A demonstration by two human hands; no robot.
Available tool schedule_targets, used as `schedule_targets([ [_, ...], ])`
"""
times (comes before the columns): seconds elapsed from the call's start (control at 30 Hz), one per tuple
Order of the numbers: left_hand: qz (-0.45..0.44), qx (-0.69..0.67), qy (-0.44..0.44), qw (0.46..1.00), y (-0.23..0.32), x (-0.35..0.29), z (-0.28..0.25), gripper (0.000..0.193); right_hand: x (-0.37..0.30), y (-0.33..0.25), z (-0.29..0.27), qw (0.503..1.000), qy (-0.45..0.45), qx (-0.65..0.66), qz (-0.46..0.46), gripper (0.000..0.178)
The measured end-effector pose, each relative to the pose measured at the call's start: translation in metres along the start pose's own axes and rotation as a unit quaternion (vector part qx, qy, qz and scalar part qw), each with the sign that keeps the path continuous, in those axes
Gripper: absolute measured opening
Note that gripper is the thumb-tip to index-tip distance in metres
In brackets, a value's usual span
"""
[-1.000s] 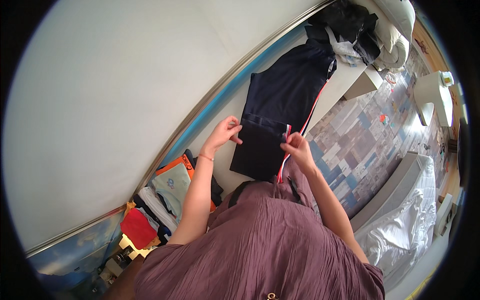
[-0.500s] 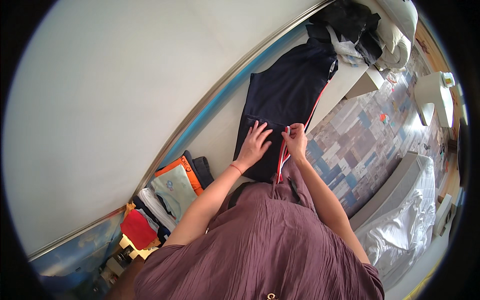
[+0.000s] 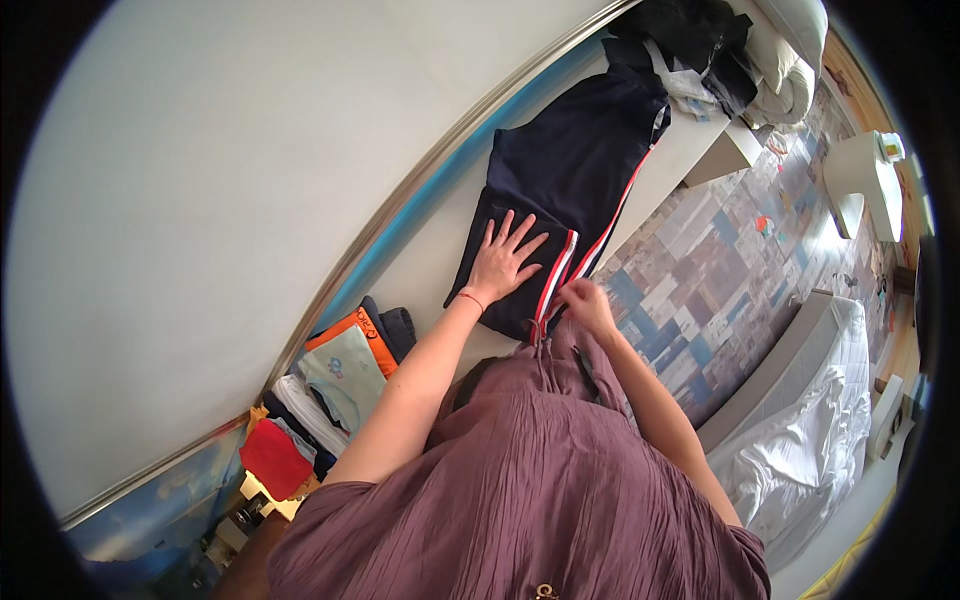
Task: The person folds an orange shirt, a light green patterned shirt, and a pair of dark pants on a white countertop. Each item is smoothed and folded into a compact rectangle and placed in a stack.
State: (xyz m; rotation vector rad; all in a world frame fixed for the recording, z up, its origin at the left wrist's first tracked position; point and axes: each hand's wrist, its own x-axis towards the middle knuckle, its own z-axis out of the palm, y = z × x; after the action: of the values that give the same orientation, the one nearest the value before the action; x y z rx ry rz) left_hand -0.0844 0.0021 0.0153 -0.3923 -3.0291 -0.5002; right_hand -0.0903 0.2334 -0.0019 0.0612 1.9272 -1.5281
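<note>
Dark navy track pants [image 3: 575, 150] with a red and white side stripe lie lengthwise on a white surface, their near end doubled back over the rest. My left hand [image 3: 499, 265] rests flat on the folded part with its fingers spread. At the striped edge of the fold, my right hand [image 3: 588, 305] has its fingers curled together in a pinch on the fabric; the fingertips are partly hidden. The near edge of the pants touches the front of my purple garment [image 3: 510, 470].
Left of me sit stacked folded clothes [image 3: 345, 375] and a red folded cloth [image 3: 275, 458]. A black bundle [image 3: 690, 35] lies at the far end. On the right are a patterned floor [image 3: 665, 300], a mattress [image 3: 765, 365] under a shiny white cover, and a white stool-like piece [image 3: 865, 180].
My right hand has slid nearer to me along the striped edge, off the fold's corner. My left hand has flattened, fingers wider apart. The folded part has shifted slightly left and the stripe shows more.
</note>
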Motion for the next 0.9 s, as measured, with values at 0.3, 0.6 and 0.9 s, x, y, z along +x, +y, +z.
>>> schedule_targets([
  [0.3, -0.029, -0.045, 0.035, 0.998, 0.012, 0.006, -0.003, 0.052, -0.035, 0.011, 0.02, 0.997, -0.067, -0.008, 0.044, 0.016],
  [0.6, -0.058, 0.016, -0.063, 0.996, 0.001, 0.06, -0.023, 0.066, 0.019, -0.014, 0.017, 0.965, 0.193, -0.1, -0.148, 0.045],
  [0.9, -0.039, 0.005, -0.026, 0.999, 0.017, 0.047, -0.047, 0.072, 0.049, -0.035, 0.006, 0.999, 0.016, 0.044, -0.019, 0.05],
])
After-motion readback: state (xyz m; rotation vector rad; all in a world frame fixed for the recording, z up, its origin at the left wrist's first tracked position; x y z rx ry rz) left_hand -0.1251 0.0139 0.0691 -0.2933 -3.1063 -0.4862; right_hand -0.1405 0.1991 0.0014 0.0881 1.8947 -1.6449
